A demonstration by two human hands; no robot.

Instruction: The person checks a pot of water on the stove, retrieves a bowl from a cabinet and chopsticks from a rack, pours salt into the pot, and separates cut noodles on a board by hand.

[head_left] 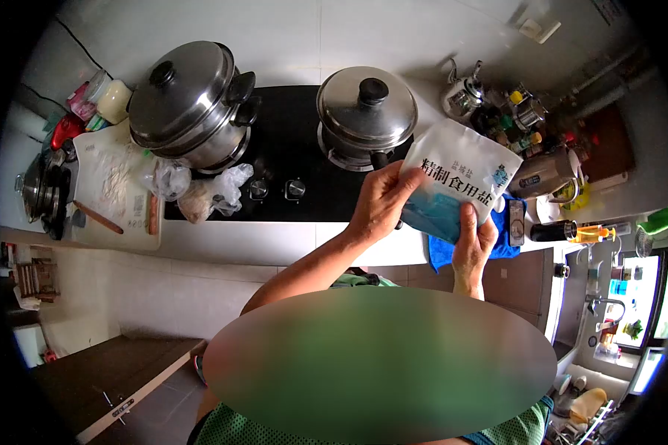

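A white and blue bag of salt [453,180] is held up in front of me, over the counter's right part, its printed front facing me. My left hand [382,199] grips its left edge, thumb on the front and fingers behind. My right hand [473,245] is closed on the lower right edge, thumb pressed on the front. Behind the bag, a lidded steel pot [366,111] stands on the right burner of the black stove [289,141]. A blue cloth [441,254] lies on the counter beneath the bag, partly hidden by it.
A large steamer pot [185,100] occupies the left burner. Left of it, a floury cutting board [115,193] carries a rolling pin [98,217]; tied plastic bags [211,193] lie nearby. A kettle [464,96], a pitcher [545,176], a phone [516,222] and a dark bottle [553,231] stand or lie rightward.
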